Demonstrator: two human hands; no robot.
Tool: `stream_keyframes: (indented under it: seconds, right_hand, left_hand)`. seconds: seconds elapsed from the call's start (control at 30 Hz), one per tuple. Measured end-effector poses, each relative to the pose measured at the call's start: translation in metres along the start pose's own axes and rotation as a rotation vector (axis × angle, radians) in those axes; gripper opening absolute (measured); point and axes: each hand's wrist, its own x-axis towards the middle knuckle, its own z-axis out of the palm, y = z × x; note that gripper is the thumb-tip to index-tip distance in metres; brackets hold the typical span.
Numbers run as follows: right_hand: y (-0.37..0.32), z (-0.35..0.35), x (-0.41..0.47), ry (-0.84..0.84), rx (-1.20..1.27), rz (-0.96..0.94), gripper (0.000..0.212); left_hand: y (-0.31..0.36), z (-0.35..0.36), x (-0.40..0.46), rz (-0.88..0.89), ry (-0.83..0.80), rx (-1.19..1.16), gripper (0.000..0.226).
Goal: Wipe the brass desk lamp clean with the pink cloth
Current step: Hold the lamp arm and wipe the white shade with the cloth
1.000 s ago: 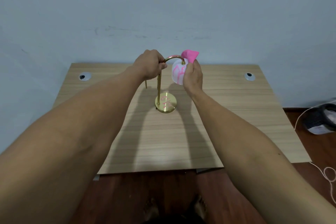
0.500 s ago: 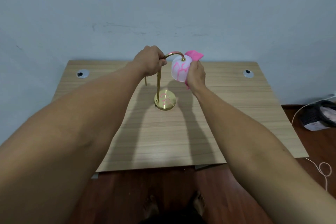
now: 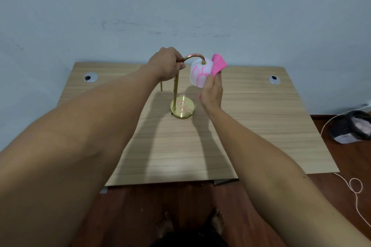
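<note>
The brass desk lamp [image 3: 182, 109] stands near the middle of the wooden desk [image 3: 261, 126], with a round base, a thin upright stem and an arched neck. Pink marks show on its base and on its white shade [image 3: 199, 73]. My left hand [image 3: 166, 64] is closed around the top of the stem where the arch starts. My right hand [image 3: 211, 93] holds the pink cloth [image 3: 218, 64] pressed against the right side of the shade; cloth sticks out above and below my fingers.
Two round cable holes [image 3: 90, 77] [image 3: 274, 79] sit at the desk's back corners. A blue-grey wall rises right behind the desk. On the floor to the right lie a dark basket [image 3: 352, 126] and a thin white cord [image 3: 356, 186]. My feet show below the desk's front edge.
My right hand with the cloth has slid from the shade's front to its right side and a little lower. The left hand has kept its grip on the stem.
</note>
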Motion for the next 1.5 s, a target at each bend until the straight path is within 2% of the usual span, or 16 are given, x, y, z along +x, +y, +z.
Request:
stream_keyframes:
  seconds: [0.07,0.2,0.37,0.53,0.77,0.93,1.03,1.17,1.33,1.4,1.5]
  right_hand:
    - [-0.01,-0.004,0.015,-0.037,-0.066,-0.019,0.054]
    - [0.008,-0.012,0.009,-0.166,-0.3,-0.235,0.061]
    - [0.046,-0.022,-0.024,-0.169,-0.84,-0.558,0.07]
    - [0.027,-0.01,0.003,-0.163,-1.115,-0.73,0.062]
    - [0.029,-0.027,-0.01,-0.294,-1.267,-0.793,0.059]
    - [-0.001,-0.002,0.005,-0.258,-1.243,-0.767,0.06]
    - [-0.004,0.005,0.004,-0.327,-1.288,-0.719,0.062]
    - [0.014,-0.017,-0.007,-0.462,-1.373,-0.822,0.063]
    - [-0.007,-0.003,0.01,-0.363,-1.329,-0.796,0.061]
    - [-0.012,0.002,0.012,-0.37,-1.338,-0.782,0.062]
    - [0.004,-0.007,0.009,-0.435,-1.412,-0.873,0.065]
  left_hand:
    - [-0.001,0.001,0.0,-0.003,-0.001,-0.009,0.02]
    - [-0.002,0.001,0.001,-0.002,0.004,-0.023,0.02]
    - [-0.002,0.001,0.002,0.022,-0.007,-0.018,0.021]
    - [-0.002,-0.001,0.002,0.032,-0.017,0.004,0.023]
    - [-0.001,-0.002,0.002,0.03,-0.024,0.0,0.021]
    - [0.001,-0.002,0.002,0.029,-0.026,0.017,0.023]
    - [0.001,-0.003,0.002,0.024,-0.026,0.015,0.022]
    - [0.0,-0.002,0.001,0.02,-0.024,0.003,0.019]
    - [0.002,-0.003,0.001,0.02,-0.025,0.022,0.022]
    - [0.003,-0.004,0.001,0.022,-0.029,0.027,0.023]
    - [0.003,-0.004,0.002,0.025,-0.036,0.023,0.019]
